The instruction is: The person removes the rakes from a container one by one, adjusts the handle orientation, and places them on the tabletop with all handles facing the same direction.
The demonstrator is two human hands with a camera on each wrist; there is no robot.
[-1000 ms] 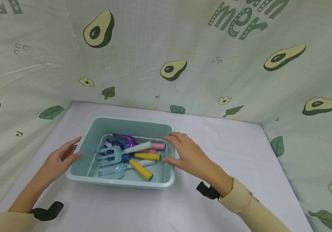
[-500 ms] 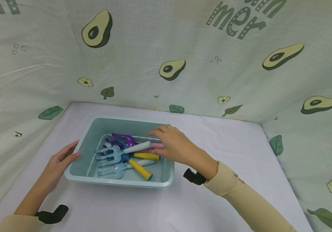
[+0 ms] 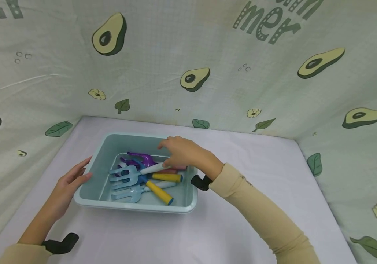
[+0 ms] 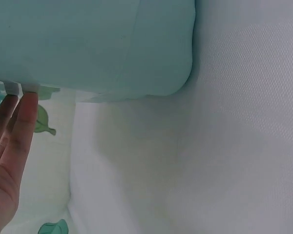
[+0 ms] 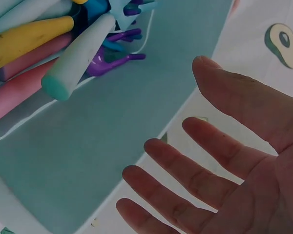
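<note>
A pale blue-green plastic basin (image 3: 135, 208) holds a pile of toy garden forks. On top lies a light blue fork (image 3: 128, 175) with a whitish handle; purple forks (image 3: 147, 160) lie behind it. Yellow handles (image 3: 160, 193) and pink handles (image 5: 19, 100) stick out to the right. My left hand (image 3: 65, 189) rests its fingertips against the basin's left side, fingers nearly straight. Over the basin's rear right part hovers my right hand (image 3: 188, 153), partly hiding the whitish handle in the head view. In the right wrist view its fingers are spread, holding nothing.
The basin stands on a table with a white cloth (image 3: 241, 205). A curtain (image 3: 155, 91) printed with avocados and leaves hangs behind and at both sides. Black wrist mounts (image 3: 61, 244) sit on both forearms.
My right hand has moved left and away from me, from the basin's right rim to over its rear part. The left hand has stayed at the left side; the forks lie unchanged.
</note>
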